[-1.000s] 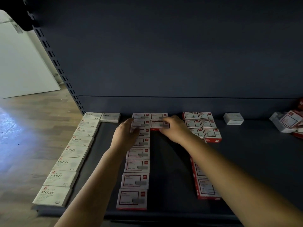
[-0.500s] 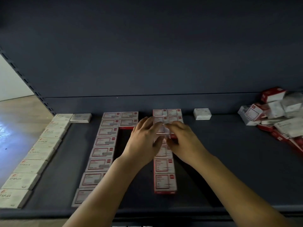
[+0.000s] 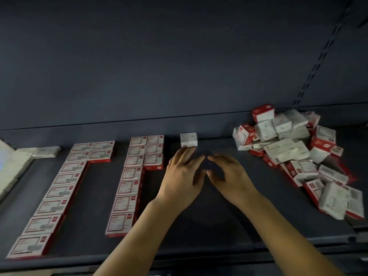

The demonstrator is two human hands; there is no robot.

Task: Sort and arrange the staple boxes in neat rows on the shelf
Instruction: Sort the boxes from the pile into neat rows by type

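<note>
Red-and-white staple boxes lie in two long rows on the dark shelf [image 3: 219, 226]: a left row [image 3: 57, 190] and a middle row [image 3: 129, 186], each with a short second column at the back. A single white box [image 3: 188, 139] stands at the back, right of the middle row. My left hand [image 3: 183, 178] hovers just in front of it, fingers spread, fingertips close to it, holding nothing. My right hand [image 3: 229, 174] is beside it over bare shelf, fingers apart and empty. A loose heap of unsorted boxes [image 3: 294, 150] fills the right side.
White staple boxes [image 3: 45, 152] line the far left edge of the shelf. The dark back panel [image 3: 179, 66] rises behind everything, with a slotted upright [image 3: 318, 62] at the right. The shelf's front lip [image 3: 199, 255] runs below my forearms.
The view has swung right, bringing the heap fully in. Both hands left the middle row of red boxes and moved right, now empty in front of the single white box.
</note>
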